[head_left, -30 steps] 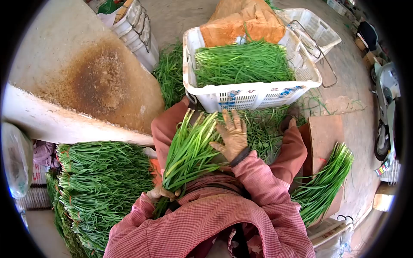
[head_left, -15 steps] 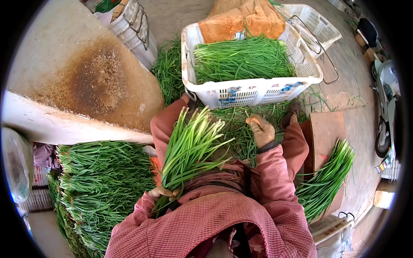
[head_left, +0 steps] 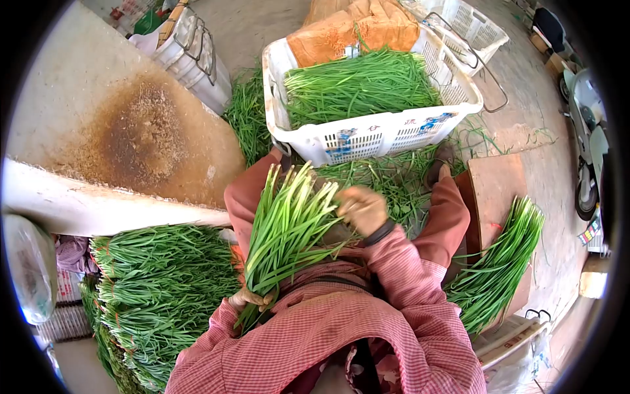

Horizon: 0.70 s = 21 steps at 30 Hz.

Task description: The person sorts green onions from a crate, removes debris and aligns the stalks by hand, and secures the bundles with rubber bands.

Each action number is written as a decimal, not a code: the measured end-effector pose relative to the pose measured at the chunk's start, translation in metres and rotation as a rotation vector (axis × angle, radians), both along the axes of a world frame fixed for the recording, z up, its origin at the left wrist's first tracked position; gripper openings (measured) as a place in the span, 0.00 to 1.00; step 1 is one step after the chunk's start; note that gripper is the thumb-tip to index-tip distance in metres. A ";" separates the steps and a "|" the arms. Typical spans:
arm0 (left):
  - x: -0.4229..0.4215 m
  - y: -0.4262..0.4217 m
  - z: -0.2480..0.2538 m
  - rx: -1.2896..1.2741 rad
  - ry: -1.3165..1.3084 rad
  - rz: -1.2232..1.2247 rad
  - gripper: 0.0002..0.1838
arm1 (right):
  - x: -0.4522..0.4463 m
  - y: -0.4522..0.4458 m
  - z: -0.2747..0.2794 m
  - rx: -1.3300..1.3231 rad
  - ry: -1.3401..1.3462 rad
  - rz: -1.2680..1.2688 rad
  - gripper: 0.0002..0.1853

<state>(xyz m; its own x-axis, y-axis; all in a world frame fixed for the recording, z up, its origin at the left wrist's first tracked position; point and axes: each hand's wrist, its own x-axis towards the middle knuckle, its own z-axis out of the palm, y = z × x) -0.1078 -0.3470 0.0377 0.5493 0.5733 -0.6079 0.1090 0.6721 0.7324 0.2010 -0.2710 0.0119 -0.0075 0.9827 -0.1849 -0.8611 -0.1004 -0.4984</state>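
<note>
A loose bunch of garlic chives [head_left: 285, 226] slants across my lap, its pale stem ends pointing up and away from me. My left hand [head_left: 251, 301] is closed around the leafy lower part of this bunch. Close to the right side of the pale stem ends is my right hand [head_left: 363, 209], somewhat blurred, with its fingers curled in; whether it grips a stem is hidden. Both hands appear gloved. In front of my knees stands a white plastic crate [head_left: 387, 136] with a thick layer of chives [head_left: 367, 88] inside.
Tied chive bundles [head_left: 164, 282] are stacked at my left, below a stained pale slab [head_left: 131, 138]. Another tied bundle [head_left: 502, 269] leans on a brown board [head_left: 499, 177] at my right. Loose leaves [head_left: 400, 187] litter the floor between my feet. Orange cloth [head_left: 357, 29] covers the crate's far side.
My right hand has moved left, from above my right knee to beside the stem ends. My left hand keeps its hold on the chives. The whole view has shifted slightly.
</note>
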 end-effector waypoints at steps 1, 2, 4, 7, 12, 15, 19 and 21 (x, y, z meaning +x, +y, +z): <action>-0.001 0.000 0.000 -0.005 -0.002 0.002 0.20 | 0.018 0.006 -0.007 -0.053 -0.155 -0.193 0.02; -0.001 0.000 0.000 -0.010 -0.004 0.001 0.20 | 0.039 0.012 -0.012 -0.239 -0.424 -0.345 0.02; 0.000 0.000 -0.001 -0.015 -0.008 -0.002 0.20 | 0.075 0.021 -0.069 -0.181 -0.660 -0.353 0.15; -0.002 0.002 -0.001 -0.028 -0.012 -0.011 0.20 | 0.058 0.015 -0.075 0.156 -1.157 0.301 0.34; -0.007 0.001 0.000 -0.080 -0.044 -0.007 0.20 | -0.006 0.028 -0.049 0.277 -0.806 1.138 0.17; -0.012 0.001 0.001 -0.119 -0.078 0.005 0.20 | 0.015 0.033 -0.010 0.130 -0.823 0.738 0.08; -0.016 0.005 -0.002 -0.175 -0.169 0.003 0.20 | 0.087 0.039 -0.056 -0.258 -1.197 0.092 0.08; -0.018 0.008 -0.005 -0.202 -0.228 -0.005 0.20 | 0.133 0.029 -0.109 -0.471 -1.178 -0.273 0.08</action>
